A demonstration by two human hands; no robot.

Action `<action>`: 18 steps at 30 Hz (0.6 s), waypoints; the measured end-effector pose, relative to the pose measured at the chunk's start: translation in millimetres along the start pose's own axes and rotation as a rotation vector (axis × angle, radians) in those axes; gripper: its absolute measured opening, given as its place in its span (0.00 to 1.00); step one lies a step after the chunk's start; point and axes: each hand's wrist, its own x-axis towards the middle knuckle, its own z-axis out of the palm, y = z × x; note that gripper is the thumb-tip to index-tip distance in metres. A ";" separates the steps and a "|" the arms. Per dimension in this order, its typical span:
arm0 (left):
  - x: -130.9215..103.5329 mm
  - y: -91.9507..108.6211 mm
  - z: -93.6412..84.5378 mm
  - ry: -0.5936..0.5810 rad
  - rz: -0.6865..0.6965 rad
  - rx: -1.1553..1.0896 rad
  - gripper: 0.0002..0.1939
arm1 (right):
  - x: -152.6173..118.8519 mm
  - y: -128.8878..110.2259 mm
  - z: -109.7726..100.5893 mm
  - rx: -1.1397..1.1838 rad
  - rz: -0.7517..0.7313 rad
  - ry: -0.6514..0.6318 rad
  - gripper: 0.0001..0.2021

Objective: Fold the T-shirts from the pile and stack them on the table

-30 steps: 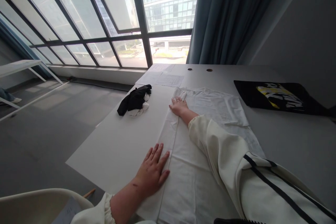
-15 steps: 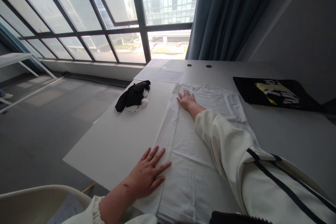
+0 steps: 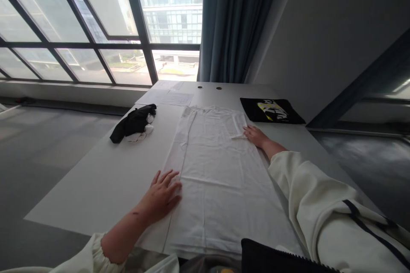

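Observation:
A white T-shirt (image 3: 218, 162) lies spread lengthwise on the table, its neckline at the far end. Its left side is turned inward in a long straight fold. My left hand (image 3: 162, 196) rests flat on that folded edge, fingers stretched out and open. At the far right edge, my right hand (image 3: 256, 136) has its fingers closed on the shirt's sleeve, which looks bunched and partly turned inward. The fingertips there are partly hidden by the cloth.
On the white table (image 3: 92, 183), a black crumpled cloth bundle (image 3: 133, 121) with white pieces lies left. A folded black garment with a yellow and white print (image 3: 272, 111) lies far right. Paper sheets (image 3: 169, 96) lie at the far edge, near windows and a blue curtain (image 3: 233, 25).
My right hand has moved from the shirt's upper left to its right sleeve and taken hold of it. My left hand stays at the left edge. The view has turned right.

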 end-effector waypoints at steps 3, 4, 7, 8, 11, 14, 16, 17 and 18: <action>22.9 28.9 -6.0 -0.034 0.091 -0.045 0.14 | -16.5 9.7 7.0 0.056 -0.084 -0.019 0.27; 32.6 41.0 -7.1 -0.069 0.147 -0.072 0.13 | -19.5 10.8 8.6 0.079 -0.106 -0.018 0.27; 67.6 82.8 -3.5 -0.209 0.371 -0.142 0.13 | -25.2 10.7 8.7 0.136 -0.118 0.001 0.27; 80.8 98.0 0.2 -0.242 0.451 -0.151 0.13 | -26.6 10.2 7.4 0.148 -0.124 0.008 0.27; 119.7 144.7 16.9 -0.297 0.672 -0.112 0.13 | -29.9 9.8 2.3 0.161 -0.164 0.018 0.27; 150.3 186.8 33.6 -0.339 0.852 -0.054 0.17 | -30.6 12.6 -1.2 0.144 -0.199 0.005 0.26; 163.2 207.5 40.6 -0.356 0.923 -0.025 0.20 | -28.4 16.0 -2.1 0.135 -0.213 -0.017 0.25; 167.6 215.2 42.7 -0.361 0.942 -0.017 0.21 | -26.2 17.8 -2.1 0.134 -0.216 -0.030 0.25; 170.9 221.3 44.0 -0.363 0.951 -0.009 0.22 | -23.4 19.7 -1.8 0.134 -0.217 -0.042 0.25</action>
